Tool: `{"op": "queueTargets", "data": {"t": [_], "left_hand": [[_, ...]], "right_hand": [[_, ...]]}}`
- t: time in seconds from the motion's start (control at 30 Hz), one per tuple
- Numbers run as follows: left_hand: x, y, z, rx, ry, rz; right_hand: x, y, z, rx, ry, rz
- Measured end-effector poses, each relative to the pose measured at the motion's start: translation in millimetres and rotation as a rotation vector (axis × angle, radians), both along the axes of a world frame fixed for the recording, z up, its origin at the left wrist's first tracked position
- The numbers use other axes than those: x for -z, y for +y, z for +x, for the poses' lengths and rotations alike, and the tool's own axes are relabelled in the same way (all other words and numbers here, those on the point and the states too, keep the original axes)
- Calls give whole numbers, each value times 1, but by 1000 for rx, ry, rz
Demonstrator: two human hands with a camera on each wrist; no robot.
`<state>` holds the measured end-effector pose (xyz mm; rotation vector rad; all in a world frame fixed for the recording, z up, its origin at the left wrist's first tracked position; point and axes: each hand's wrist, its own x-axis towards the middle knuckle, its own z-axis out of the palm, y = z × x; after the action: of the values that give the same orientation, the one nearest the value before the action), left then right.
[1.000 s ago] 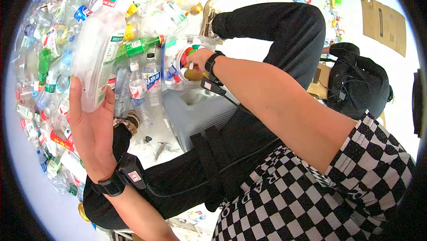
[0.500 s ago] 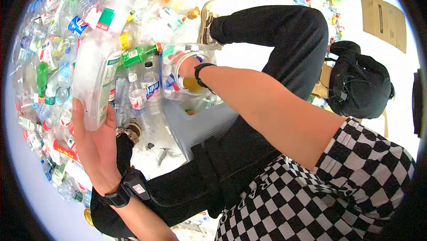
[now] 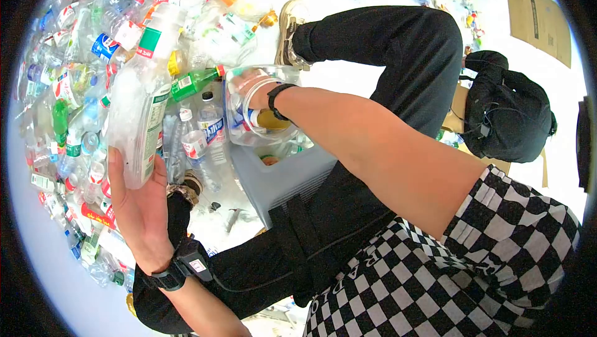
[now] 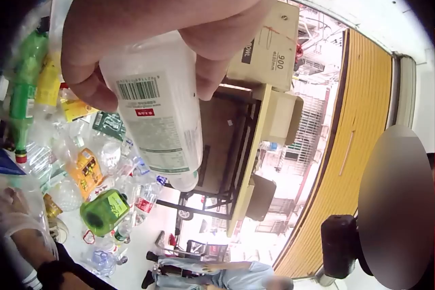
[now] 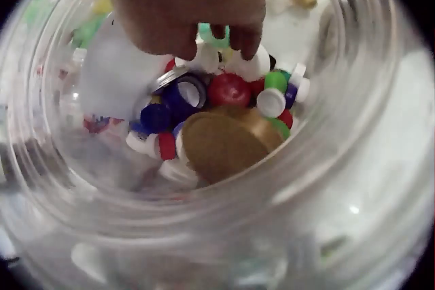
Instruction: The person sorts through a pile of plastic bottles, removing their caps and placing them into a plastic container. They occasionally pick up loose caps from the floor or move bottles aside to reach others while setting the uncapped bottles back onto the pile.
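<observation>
In the head view, the left hand (image 3: 143, 215) grips the lower end of a frosted white bottle (image 3: 134, 116) that has a printed label. The left wrist view shows that hand (image 4: 170, 4) with fingers and thumb around the bottle (image 4: 162, 116). The right hand (image 3: 247, 90) is inside a wide-mouthed clear jar (image 3: 255, 136). Seen in the right wrist view, the right hand (image 5: 190, 8) hangs above mixed caps, its fingertips by white ones; no cap is plainly pinched. Red (image 5: 229, 91), blue and green caps lie around a gold lid (image 5: 228, 142).
Plastic bottles (image 3: 60, 119) cover the floor at the left. A grey container (image 3: 267, 178) stands below the jar, between the person's legs. A green bottle (image 3: 196, 83) lies beside the jar. A black backpack (image 3: 510, 116) and flat cardboard (image 3: 540, 24) are at the right.
The right hand has gone deeper into the jar; the red and green caps seen at its fingers earlier are out of the head view. The left hand and bottle have shifted slightly down and right.
</observation>
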<state>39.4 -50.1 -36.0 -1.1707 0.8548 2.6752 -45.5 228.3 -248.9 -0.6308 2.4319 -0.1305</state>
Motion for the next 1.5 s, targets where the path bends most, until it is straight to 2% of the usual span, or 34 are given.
{"op": "queueTargets", "data": {"t": [0.03,0.1,0.2,0.23,0.33,0.37,0.4,0.47,0.5,0.53,0.6,0.63,0.67,0.73,0.77,0.8,0.87,0.9,0.93,1.0,1.37,1.47,1.5], "left_hand": [[0,-1,1,1,-1,0],[0,-2,2,16,4,-5],[-5,1,1,22,5,-56],[-4,1,3,20,4,-53],[-4,0,0,2,23,-45],[-4,0,-1,7,25,-38],[-5,0,1,11,25,-32],[-6,2,2,-2,9,-38],[-7,3,1,-12,-1,-46],[-6,3,2,-12,-2,-49],[-4,-1,4,-1,11,-18],[-3,-2,5,-2,9,-18],[-3,-3,7,11,14,-26],[-5,-1,6,15,21,-31],[-7,2,5,7,26,-34],[-9,3,4,1,32,-38],[-5,2,4,-2,34,-17],[-4,1,5,-4,36,8],[-3,1,5,-5,32,4],[-1,0,6,-19,1,-27],[-7,2,3,11,36,-9],[-3,0,5,12,34,-10],[-1,-1,6,2,31,-7]], "right_hand": [[-5,-3,0,1,-1,0],[-23,-13,-3,-168,-181,137],[-81,-27,-15,-72,-259,238],[-74,-27,-15,-92,-275,277],[-101,-25,-18,-143,-229,302],[-28,-12,-4,-84,-137,232],[-4,-11,6,-89,-138,233],[14,-12,21,-591,-156,253],[0,-5,28,-615,-156,109],[16,0,35,-616,-157,105],[55,11,52,-720,187,96],[22,-2,38,-594,137,222],[-4,-10,28,-592,131,223],[-30,-13,6,-295,-114,399],[-18,3,6,-390,-29,272],[-34,1,4,-390,-29,271],[-73,-17,-7,-365,-193,317],[-24,-10,8,-369,-87,98],[-12,-7,19,-371,-90,94],[-4,-10,37,-745,66,61],[-26,2,5,-726,-54,152],[-4,6,23,-643,-54,106],[-11,12,25,-926,-59,135]]}}
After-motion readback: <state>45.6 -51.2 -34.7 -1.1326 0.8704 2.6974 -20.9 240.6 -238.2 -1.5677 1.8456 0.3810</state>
